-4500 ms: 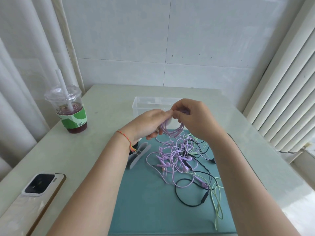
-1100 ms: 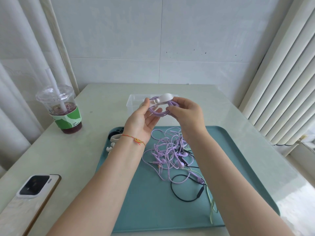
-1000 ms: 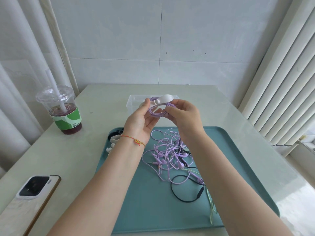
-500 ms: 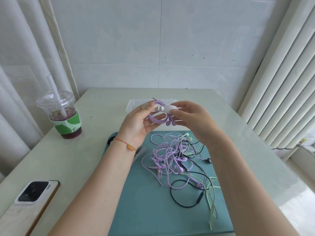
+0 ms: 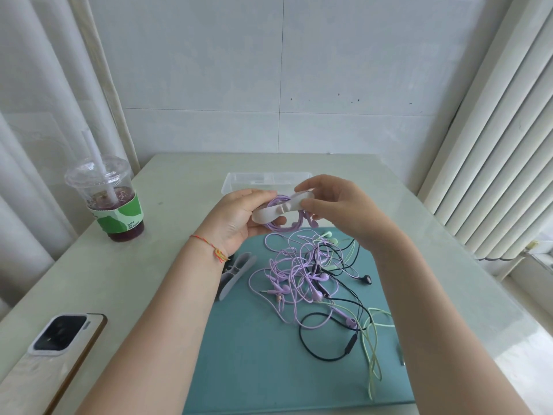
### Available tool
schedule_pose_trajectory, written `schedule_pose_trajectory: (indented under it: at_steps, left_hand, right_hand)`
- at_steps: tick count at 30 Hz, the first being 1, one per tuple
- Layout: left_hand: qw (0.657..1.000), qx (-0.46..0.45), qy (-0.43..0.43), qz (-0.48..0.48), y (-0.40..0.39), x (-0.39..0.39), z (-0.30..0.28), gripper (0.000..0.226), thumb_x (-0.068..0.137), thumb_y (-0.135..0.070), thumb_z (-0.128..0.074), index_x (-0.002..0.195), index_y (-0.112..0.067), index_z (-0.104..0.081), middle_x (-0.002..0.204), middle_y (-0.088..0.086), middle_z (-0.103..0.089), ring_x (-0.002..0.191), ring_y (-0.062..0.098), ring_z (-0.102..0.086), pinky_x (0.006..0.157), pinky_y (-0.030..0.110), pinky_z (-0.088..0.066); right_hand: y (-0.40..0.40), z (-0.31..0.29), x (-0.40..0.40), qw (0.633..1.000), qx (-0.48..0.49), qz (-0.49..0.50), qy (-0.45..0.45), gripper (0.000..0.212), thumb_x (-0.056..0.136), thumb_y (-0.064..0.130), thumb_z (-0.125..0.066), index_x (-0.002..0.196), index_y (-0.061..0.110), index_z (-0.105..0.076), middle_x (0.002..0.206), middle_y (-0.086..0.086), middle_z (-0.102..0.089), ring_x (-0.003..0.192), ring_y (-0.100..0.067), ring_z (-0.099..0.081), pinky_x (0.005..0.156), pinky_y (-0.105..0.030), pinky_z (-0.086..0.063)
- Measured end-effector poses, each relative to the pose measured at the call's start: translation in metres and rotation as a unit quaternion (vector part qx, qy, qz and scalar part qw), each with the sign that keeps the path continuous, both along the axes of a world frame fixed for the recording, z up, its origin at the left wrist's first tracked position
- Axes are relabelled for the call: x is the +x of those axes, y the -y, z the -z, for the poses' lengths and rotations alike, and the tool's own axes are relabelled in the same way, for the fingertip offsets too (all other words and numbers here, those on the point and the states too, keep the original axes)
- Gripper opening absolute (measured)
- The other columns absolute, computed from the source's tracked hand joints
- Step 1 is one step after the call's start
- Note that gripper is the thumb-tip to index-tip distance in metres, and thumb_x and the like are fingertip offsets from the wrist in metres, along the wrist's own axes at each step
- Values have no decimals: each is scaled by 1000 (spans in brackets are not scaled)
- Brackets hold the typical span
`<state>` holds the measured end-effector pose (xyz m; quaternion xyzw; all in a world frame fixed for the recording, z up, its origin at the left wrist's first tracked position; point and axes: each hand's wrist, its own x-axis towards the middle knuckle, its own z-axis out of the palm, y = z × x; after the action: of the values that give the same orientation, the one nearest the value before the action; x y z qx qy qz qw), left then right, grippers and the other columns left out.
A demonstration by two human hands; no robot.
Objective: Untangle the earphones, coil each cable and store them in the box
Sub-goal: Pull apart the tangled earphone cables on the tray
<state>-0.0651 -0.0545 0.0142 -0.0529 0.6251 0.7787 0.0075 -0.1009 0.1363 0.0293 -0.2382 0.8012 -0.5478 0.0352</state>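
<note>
Above the mat's [image 5: 254,369] far edge, both hands pinch a purple coil [image 5: 279,224] and white strap [image 5: 282,206]: left hand [image 5: 236,218] at 9 o'clock, right hand [image 5: 335,205] at 3. Box [image 5: 239,182] sits at 12; tangled earphones [image 5: 305,274] at 6.

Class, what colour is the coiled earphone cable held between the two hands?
Light purple: the coiled cable shows best in the head view, the only one.
</note>
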Motion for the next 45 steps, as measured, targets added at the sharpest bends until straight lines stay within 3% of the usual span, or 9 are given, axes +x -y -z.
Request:
schedule_pose_trajectory:
  at_steps: [4,8,14,19,24,27,37,41,45]
  left_hand:
    - [997,69,14,11,3,0,-3,14,92,-9,-58,89,0,-68,79,14,-69,60,22,-66,66,31,-59]
    - [991,131,28,30,1,2,-6,17,93,-7,-54,91,3,-67,79,13,-70,62,20,-66,71,30,-59]
    - [974,204,30,95,4,6,-8,21,83,-9,-57,96,1,-70,84,13,-70,66,20,-69,70,31,-60]
    - [993,26,32,108,16,3,2,22,73,-16,-70,94,-10,-69,84,9,-71,77,22,-69,82,39,-58]
    - [979,-193,-28,49,16,4,3,7,79,-17,-76,86,-16,-75,82,1,-73,75,12,-64,69,27,-54]
    - [957,-283,-45,34,16,5,0,13,80,-26,-78,84,-14,-78,80,2,-74,66,6,-57,57,20,-46]
    - [940,-328,-82,46,8,5,-2,7,79,-19,-79,85,-21,-77,66,-3,-72,57,7,-61,55,20,-49]
    - [928,-359,-89,37,7,3,1,4,80,-22,-79,81,-24,-75,69,2,-74,59,10,-63,58,23,-53]
    - [932,-351,-87,28,12,4,0,2,83,-17,-76,81,-16,-75,63,-3,-71,56,6,-61,54,19,-48]
  right_hand:
    - [3,-3,5,999,4,-32,-32,22,83,17,-62,101,27,-68,84,-25,-64,67,-21,-56,73,-48,-48]
    - [5,-2,5,998,-35,-44,-32,16,85,5,-71,98,12,-66,78,-17,-66,66,-18,-60,66,-26,-47]
    - [4,-4,6,992,-114,-55,-11,17,84,-4,-68,100,-4,-62,74,-15,-67,59,-20,-63,60,-17,-46]
    - [-1,-7,3,997,-34,-50,-38,17,86,-1,-68,100,7,-67,84,-26,-66,67,-28,-61,74,-41,-54]
    - [-4,-6,-1,996,43,-36,-73,24,84,4,-69,91,27,-69,91,-23,-66,76,-40,-60,74,-49,-53]
    - [-1,-6,0,992,89,-38,-85,22,84,10,-69,89,31,-68,89,-21,-65,76,-38,-57,72,-49,-52]
    - [3,-5,3,984,145,-33,-94,19,84,10,-68,89,28,-68,81,-7,-67,64,-13,-50,62,-26,-43]
    - [4,-3,1,985,142,-37,-91,20,83,11,-69,87,30,-68,83,-8,-69,71,-27,-57,66,-35,-50]
    - [-2,-2,-1,993,87,-17,-72,17,82,9,-71,90,24,-69,85,-3,-72,82,-25,-67,82,-42,-54]
